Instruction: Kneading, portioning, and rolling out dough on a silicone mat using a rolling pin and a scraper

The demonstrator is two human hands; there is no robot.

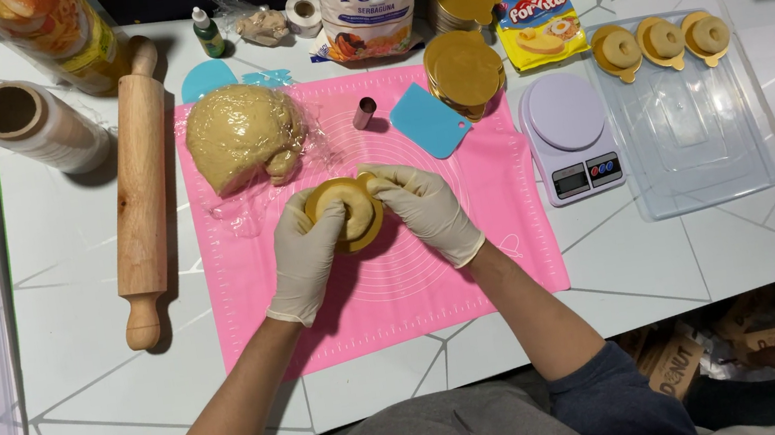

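Dough ring (349, 208): lying flat on a gold board (372, 235), roundish (no clear long axis).
Left hand (307, 249): gloved, fingers curling over its left edge.
Right hand (425, 207): gloved, pinching its right edge.

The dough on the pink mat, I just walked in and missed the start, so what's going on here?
A person in gloves holds a ring of dough on a gold disc between the left hand and right hand, above the pink mat. A wrapped dough lump lies behind it. Three finished rings sit in a clear tray to the right, beside a scale.
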